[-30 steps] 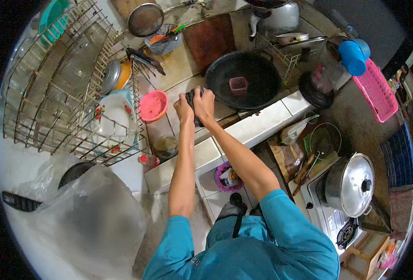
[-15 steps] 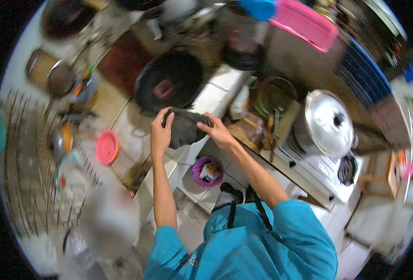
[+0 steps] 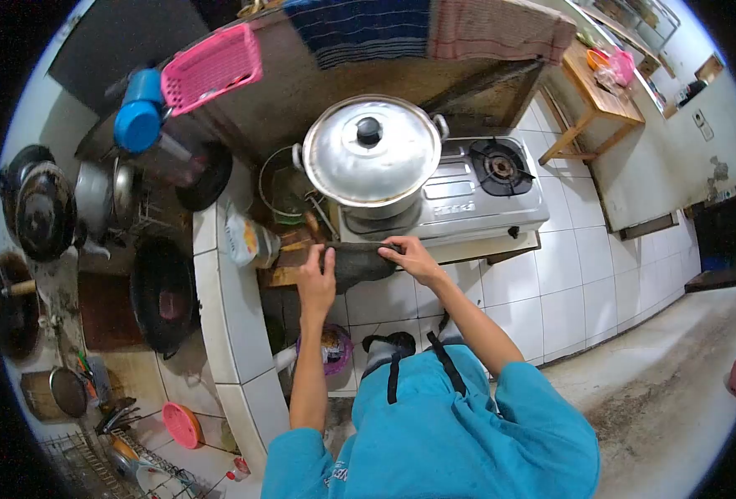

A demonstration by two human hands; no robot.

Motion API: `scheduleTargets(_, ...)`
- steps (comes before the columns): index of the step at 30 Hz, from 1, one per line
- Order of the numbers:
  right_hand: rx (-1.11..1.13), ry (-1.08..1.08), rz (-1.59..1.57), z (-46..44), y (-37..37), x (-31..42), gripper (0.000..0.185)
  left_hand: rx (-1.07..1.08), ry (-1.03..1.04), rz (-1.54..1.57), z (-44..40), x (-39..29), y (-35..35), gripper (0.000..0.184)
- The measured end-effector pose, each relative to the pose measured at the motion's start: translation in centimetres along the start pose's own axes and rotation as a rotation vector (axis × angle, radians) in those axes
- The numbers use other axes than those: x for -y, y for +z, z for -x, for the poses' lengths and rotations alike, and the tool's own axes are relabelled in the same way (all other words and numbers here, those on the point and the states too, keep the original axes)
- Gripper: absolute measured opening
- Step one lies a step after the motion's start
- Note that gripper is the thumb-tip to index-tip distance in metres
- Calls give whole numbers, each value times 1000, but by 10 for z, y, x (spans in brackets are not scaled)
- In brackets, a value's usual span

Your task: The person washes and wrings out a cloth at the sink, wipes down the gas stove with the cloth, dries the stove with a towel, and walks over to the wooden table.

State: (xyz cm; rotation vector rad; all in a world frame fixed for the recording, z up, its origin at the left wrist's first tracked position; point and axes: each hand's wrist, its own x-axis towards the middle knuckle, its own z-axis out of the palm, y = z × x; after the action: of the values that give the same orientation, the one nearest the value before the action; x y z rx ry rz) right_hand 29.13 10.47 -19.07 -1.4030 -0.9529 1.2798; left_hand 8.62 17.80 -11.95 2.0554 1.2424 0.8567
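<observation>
A dark grey cloth is stretched between my hands in front of the stove. My left hand pinches its left end between thumb and fingers. At the other end, my right hand grips the upper corner. The cloth sags a little in the middle. Just beyond it, a large silver pot with a domed metal lid and black knob stands on the left side of a two-burner gas stove. The right burner shows its black grate.
Left of the stove are a plastic packet and a green-rimmed bucket. A tiled ledge runs along my left, with a black wok beyond it. A purple bin sits on the floor; a wooden table stands at the far right.
My view and body have turned right, from the wok and sink area toward the stove. The cloth, still in both hands, has come round with me and is now in front of the pot.
</observation>
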Motion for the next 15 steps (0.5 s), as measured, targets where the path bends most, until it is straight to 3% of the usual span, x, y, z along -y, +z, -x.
scheduleTargets(2,-128,-57,135,13,-44,-14,27,123,-44,-2,4,-8,45,29)
scheduleTargets(5,-147,-124,169,38,-103,-12,27,171,-115,18,14,-42,105,28)
scheduleTargets(8,-252,-192,297,53,-156,-25,31,-62,94,1,22,-56,176,30)
scheduleTargets(9,-279,-185,298,58,-172,-32,32,-3,28,35,23,-69,192,31)
scheduleTargets(11,-417,-177,279,64,-199,-45,33,113,-108,107,24,-93,221,32)
scheduleTargets(14,-636,-52,237,77,-235,-64,29,140,-77,165,20,-131,268,28)
scheduleTargets(15,-777,-108,274,78,-246,-73,28,137,-56,182,19,-141,284,27)
